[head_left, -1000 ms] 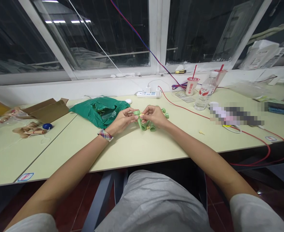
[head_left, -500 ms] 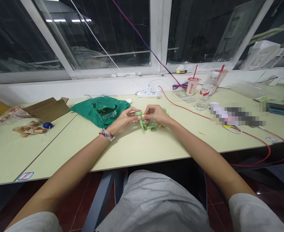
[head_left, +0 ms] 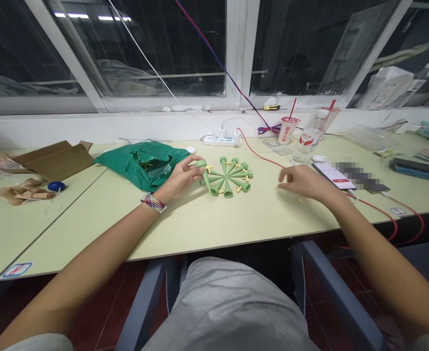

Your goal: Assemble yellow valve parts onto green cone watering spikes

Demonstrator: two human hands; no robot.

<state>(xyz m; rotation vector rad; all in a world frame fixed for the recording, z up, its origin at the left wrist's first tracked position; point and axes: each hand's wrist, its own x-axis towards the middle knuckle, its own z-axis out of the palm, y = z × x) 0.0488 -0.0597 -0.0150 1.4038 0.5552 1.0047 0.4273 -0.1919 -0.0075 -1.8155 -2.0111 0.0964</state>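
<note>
My left hand (head_left: 185, 176) pinches a green plant watering spike (head_left: 204, 175), a cone with its wide collar up and its tip down. A yellow valve (head_left: 209, 168) sticks out from its side. Just right of it, several green spikes (head_left: 228, 189) lie on the table in a ring, tips inward, most with yellow valves beside or on them. My right hand (head_left: 302, 183) hovers over the table to the right of the ring, its thumb and fingers apart, slightly blurred, with nothing visible between them. A small yellow piece (head_left: 299, 199) shows partly beneath it.
A torn green plastic bag (head_left: 126, 163) lies left of the ring. Behind are a power strip (head_left: 221, 140), a drink cup (head_left: 288, 130) and a water bottle (head_left: 308, 141). A phone (head_left: 334, 175) with red cables is on the right; cardboard (head_left: 59, 163) and wooden pieces (head_left: 27, 192) are left.
My right hand has left the spike in my left hand and moved right, near the small yellow piece. The ring of spikes is now uncovered. The view has shifted slightly.
</note>
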